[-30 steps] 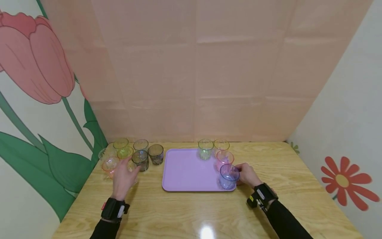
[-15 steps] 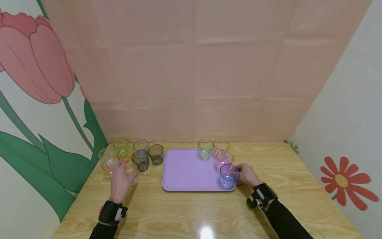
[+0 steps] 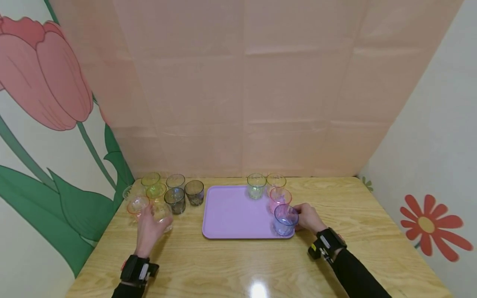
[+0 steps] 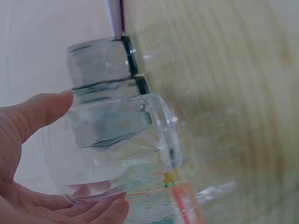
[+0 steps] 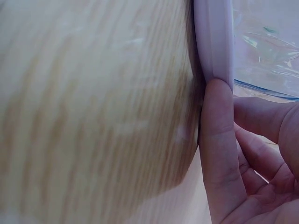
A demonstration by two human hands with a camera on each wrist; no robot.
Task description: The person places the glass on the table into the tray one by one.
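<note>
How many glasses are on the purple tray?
4 on the purple tray: green glass and yellow glass at the back, pink glass midway along the right, blue glass at front right.

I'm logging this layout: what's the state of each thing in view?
Left hand: curled around the near clear glass
Near clear glass: upright
Right hand: touching the tray's edge
Tray: flat on the table
Green glass: upright
Yellow glass: upright
Pink glass: upright
Blue glass: upright
Grey glasses: upright
Lime glasses: upright
Orange-rimmed glass: upright
Leftmost glass: mostly hidden
</note>
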